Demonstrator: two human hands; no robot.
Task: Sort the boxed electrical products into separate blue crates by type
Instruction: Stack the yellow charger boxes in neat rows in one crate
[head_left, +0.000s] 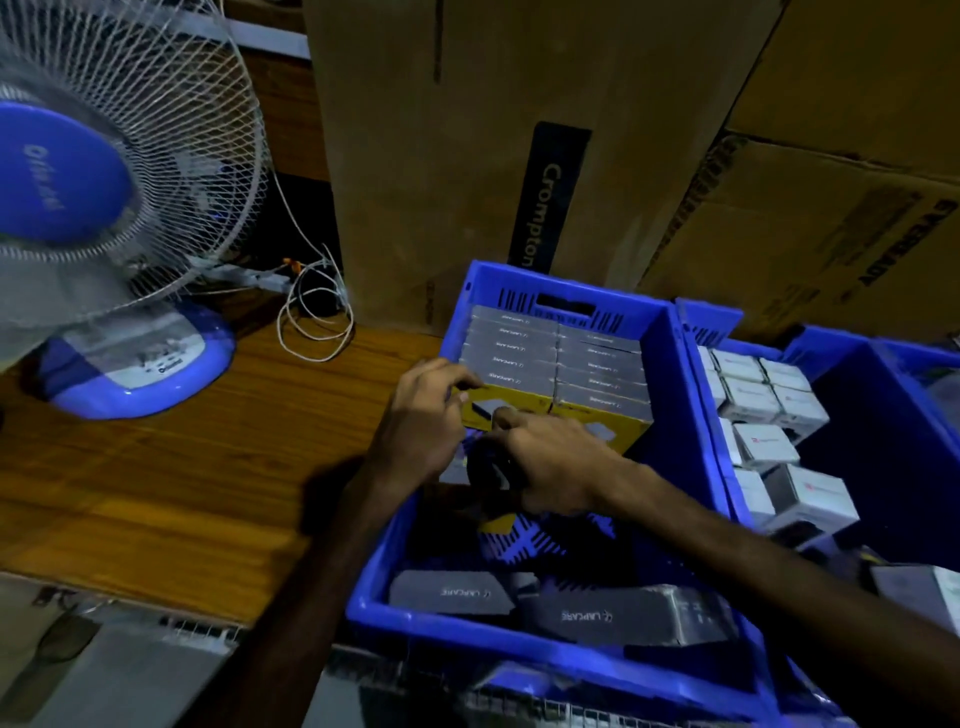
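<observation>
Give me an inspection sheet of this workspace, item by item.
Surface: wooden tabletop, bare at front left.
Job's things: near blue crate holds two rows of grey-topped boxes at its far end, loose ones at the near end; right-hand crate holds white boxes.
Clutter: table fan at left.
Grippers: left hand and right hand both on a yellow box at the front of the rows; grip unclear.
Cables: white cord coiled behind the fan.
Surroundings: cardboard cartons behind the crates.

Fan (98, 208) left of crate (680, 395); cartons (467, 156) behind
</observation>
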